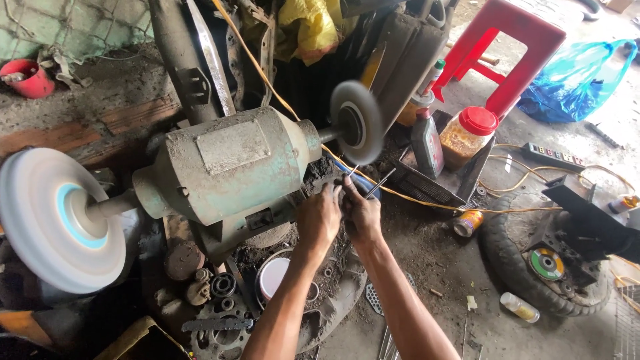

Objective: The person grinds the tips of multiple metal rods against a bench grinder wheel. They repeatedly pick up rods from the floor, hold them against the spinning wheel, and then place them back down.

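While hands [341,215] grip rods, jar [469,138] seemingly full.

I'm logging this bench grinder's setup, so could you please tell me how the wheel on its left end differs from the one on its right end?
The left wheel is white with a pale blue ring near its hub; the right wheel is dark grey. The left wheel looks much larger in the picture and broad-faced; the right wheel looks smaller and thinner. The right wheel sits just above both hands, left hand and right hand; the left wheel is far from them. Both are round, mounted on the grinder's shaft ends.
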